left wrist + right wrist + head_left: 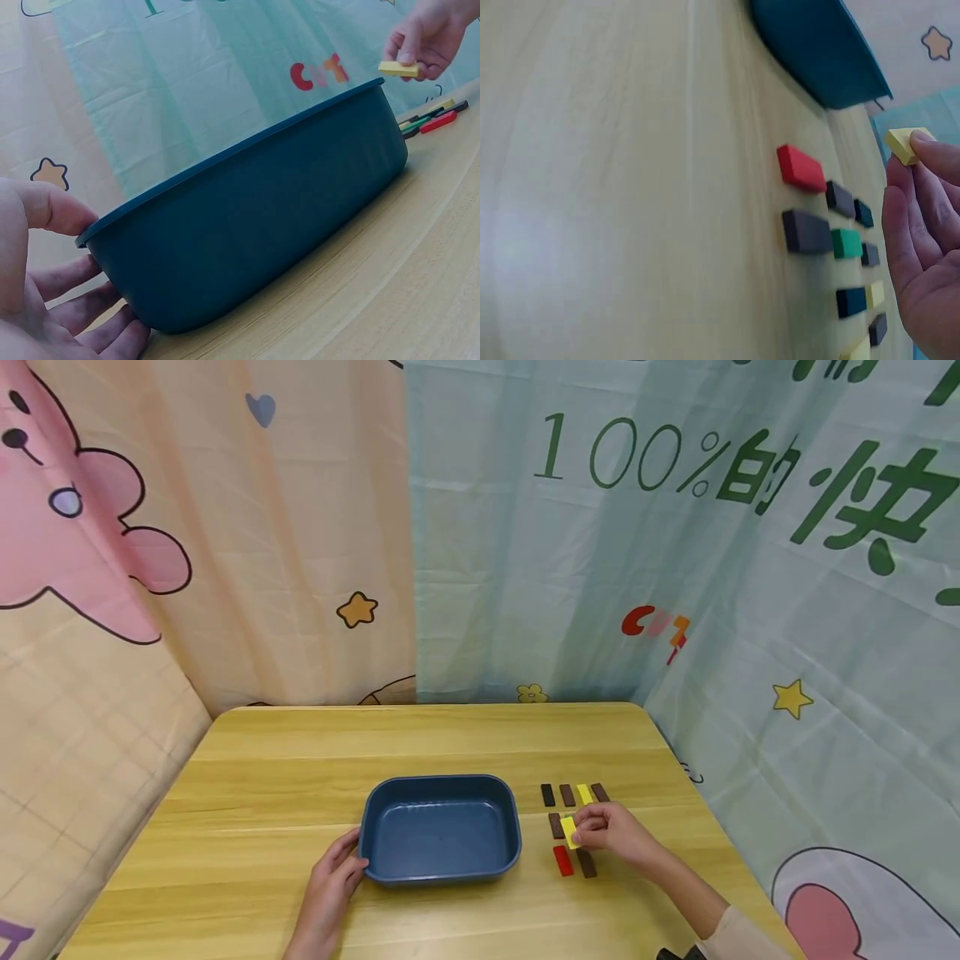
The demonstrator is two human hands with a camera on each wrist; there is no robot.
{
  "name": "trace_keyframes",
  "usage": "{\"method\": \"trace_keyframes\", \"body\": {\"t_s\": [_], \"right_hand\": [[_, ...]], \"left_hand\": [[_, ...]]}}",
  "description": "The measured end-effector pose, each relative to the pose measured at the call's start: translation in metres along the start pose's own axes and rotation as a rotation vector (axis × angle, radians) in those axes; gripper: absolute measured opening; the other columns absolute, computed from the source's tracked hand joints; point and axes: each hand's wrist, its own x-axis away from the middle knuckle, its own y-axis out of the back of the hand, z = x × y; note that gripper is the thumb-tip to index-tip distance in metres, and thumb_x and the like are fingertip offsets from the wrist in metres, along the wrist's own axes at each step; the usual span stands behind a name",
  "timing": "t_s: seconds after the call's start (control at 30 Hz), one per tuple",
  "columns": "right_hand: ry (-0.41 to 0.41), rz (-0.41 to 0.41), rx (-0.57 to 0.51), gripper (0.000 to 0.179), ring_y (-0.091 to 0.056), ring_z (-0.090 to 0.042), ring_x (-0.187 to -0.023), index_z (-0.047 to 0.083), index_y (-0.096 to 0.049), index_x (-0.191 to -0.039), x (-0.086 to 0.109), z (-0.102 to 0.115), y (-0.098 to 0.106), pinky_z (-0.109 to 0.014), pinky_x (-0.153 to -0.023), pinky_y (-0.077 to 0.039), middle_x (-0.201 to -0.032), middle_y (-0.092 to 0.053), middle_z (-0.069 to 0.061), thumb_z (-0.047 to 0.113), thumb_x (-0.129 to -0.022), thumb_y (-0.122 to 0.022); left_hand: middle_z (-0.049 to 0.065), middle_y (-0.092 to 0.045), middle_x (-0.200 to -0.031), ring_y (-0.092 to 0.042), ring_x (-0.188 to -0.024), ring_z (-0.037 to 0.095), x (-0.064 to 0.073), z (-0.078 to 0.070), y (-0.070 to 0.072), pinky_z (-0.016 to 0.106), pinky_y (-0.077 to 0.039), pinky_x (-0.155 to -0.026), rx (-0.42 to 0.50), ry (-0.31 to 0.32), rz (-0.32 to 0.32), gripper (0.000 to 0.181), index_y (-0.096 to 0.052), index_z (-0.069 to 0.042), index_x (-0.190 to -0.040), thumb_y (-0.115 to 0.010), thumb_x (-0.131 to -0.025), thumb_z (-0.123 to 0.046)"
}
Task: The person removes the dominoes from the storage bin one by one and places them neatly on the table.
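Note:
A deep blue rectangular basin (438,880) stands on the table, with nothing visible inside it. My left hand (327,889) holds its left end: in the left wrist view the thumb lies on the rim and the fingers touch the side wall. To the right of the basin, my right hand (617,832) pinches a small yellow block (901,148) between thumb and fingers, above other blocks. Among these lie a red block (563,861), a dark brown block (587,862), a black block (548,795) and a green block (847,244). In the head view the right hand hides some.
The blocks lie in short rows on the right part of the wooden table (262,793). Printed curtains (487,568) hang behind the table and along its sides. At the lower right edge a dark object (678,954) shows by the right sleeve (738,937).

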Motion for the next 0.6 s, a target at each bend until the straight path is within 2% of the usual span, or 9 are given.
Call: {"method": "trace_keyframes", "body": {"t_s": [0.2,0.37,0.6], "right_hand": [[-0.041,-0.026,-0.029,0.034,-0.071,-0.022,-0.088,-0.015,-0.062,-0.117,0.023,-0.021,0.015,-0.039,-0.081,-0.060,-0.095,-0.075,-0.011,0.007,-0.094,-0.075],[-0.119,-0.064,-0.029,0.036,-0.072,-0.022,-0.085,-0.016,-0.061,-0.119,0.042,-0.039,0.026,-0.036,-0.073,-0.060,-0.096,-0.075,-0.013,0.007,-0.095,-0.074],[-0.167,-0.111,0.023,0.034,-0.072,-0.024,-0.080,-0.015,-0.064,-0.116,0.049,-0.052,0.029,-0.035,-0.068,-0.060,-0.092,-0.075,-0.013,0.007,-0.093,-0.075]], "left_hand": [[0.027,-0.035,-0.158,-0.058,-0.118,0.007,-0.001,0.000,0.000,0.021,-0.049,-0.094,-0.004,0.004,0.007,0.056,-0.036,0.009,-0.154,-0.050,-0.099,0.002],[0.027,-0.033,-0.159,-0.058,-0.116,0.005,-0.002,0.000,0.001,0.021,-0.049,-0.094,-0.007,0.011,0.015,0.057,-0.035,0.008,-0.154,-0.050,-0.100,0.002],[0.024,-0.032,-0.160,-0.057,-0.114,0.000,-0.004,-0.001,0.002,0.020,-0.048,-0.094,-0.017,0.035,0.016,0.058,-0.033,0.007,-0.156,-0.049,-0.100,0.001]]}}
